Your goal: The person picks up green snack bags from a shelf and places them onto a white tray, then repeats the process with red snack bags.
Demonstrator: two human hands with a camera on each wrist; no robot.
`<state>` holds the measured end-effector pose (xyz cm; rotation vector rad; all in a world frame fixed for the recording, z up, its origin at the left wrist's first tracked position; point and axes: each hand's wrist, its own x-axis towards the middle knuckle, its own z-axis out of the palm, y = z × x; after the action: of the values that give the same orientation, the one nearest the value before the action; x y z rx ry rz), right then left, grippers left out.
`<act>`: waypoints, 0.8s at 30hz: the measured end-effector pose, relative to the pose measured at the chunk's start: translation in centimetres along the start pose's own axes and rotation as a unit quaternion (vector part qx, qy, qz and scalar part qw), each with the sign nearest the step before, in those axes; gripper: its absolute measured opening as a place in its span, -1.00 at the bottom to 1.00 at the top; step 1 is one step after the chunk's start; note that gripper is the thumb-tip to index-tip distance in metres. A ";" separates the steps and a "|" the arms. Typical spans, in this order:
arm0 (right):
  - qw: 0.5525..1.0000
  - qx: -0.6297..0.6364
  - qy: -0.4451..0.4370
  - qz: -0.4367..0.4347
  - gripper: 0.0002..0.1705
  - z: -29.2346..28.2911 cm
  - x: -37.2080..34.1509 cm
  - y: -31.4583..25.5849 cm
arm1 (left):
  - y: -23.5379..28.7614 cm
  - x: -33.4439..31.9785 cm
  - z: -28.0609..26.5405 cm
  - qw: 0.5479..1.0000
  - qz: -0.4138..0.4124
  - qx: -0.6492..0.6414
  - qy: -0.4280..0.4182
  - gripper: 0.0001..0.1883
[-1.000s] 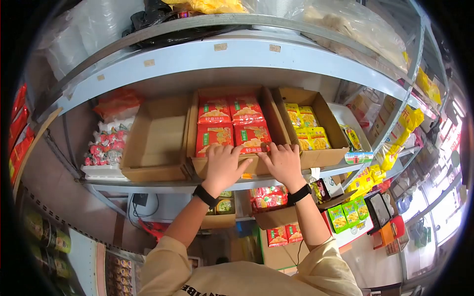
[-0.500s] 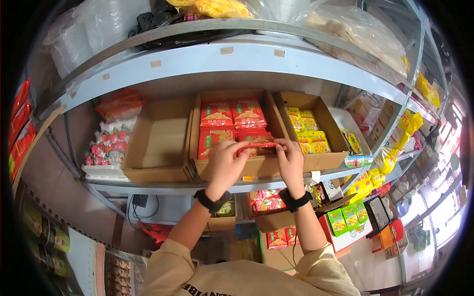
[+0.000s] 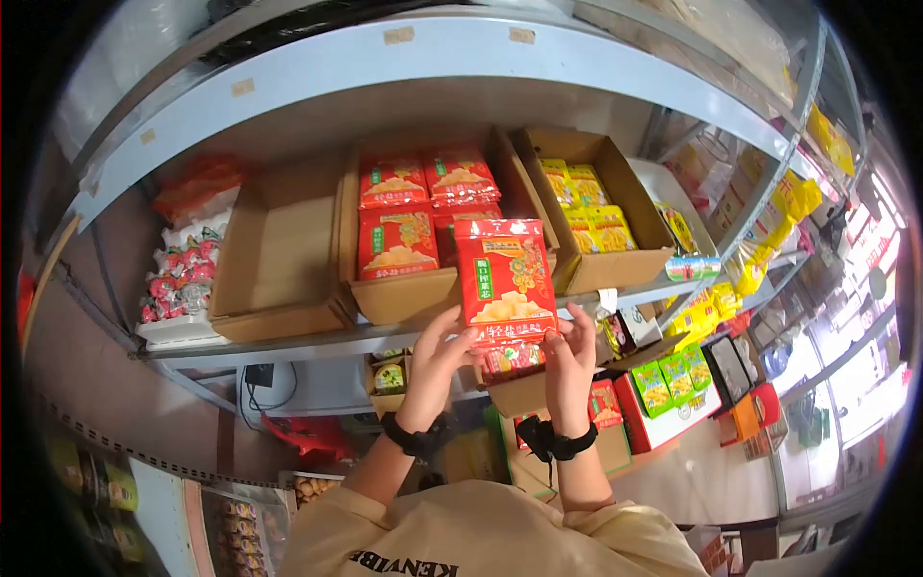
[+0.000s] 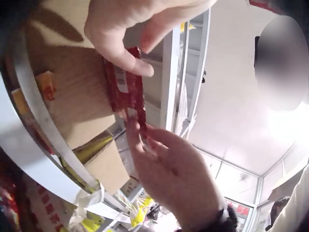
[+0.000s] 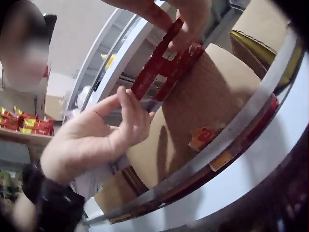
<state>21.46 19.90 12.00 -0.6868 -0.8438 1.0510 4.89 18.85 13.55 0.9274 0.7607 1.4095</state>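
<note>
A red food packet [image 3: 507, 281] with a green label is held upright in front of the open boxes, its printed front facing up toward the head camera. My left hand [image 3: 437, 365] pinches its lower left corner. The lower right corner is between the thumb and fingers of my right hand [image 3: 572, 367]. From the left wrist, the packet [image 4: 126, 89] shows edge-on between the two hands. Behind it, a cardboard box [image 3: 404, 294] contains more red packets [image 3: 397, 238] in stacks; the packet in hand hides part of the front right stack.
An open bare-bottomed carton [image 3: 279, 250] stands left of the red packets, beside a white tray of wrapped pieces [image 3: 183, 274]. To the right is a box of yellow packets [image 3: 598, 229]. The upper shelf's metal edge [image 3: 461, 48] runs above; green packs [image 3: 673, 382] sit lower right.
Both hands lifted one red packet from the front right stack and drew it toward the body. It was tipped up from flat, so its front now shows. The head view has shifted downward.
</note>
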 end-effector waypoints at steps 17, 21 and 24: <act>0.937 0.091 0.192 0.277 -0.69 -17.6 -11.8 1.8 | -13.1 -3.1 0.4 0.934 -0.308 0.031 -0.177 -0.67; 0.899 0.097 0.304 0.299 -0.71 -21.8 -15.7 2.3 | -19.9 -5.3 1.5 0.887 -0.400 0.030 -0.229 -0.65; 0.862 0.097 0.388 0.313 -0.71 -24.5 -18.2 2.4 | -23.8 -6.3 3.0 0.853 -0.460 0.022 -0.244 -0.64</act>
<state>36.75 1.64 -7.26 -1.1394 0.2167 1.2568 18.47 13.78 -6.61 0.7390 0.6931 0.2884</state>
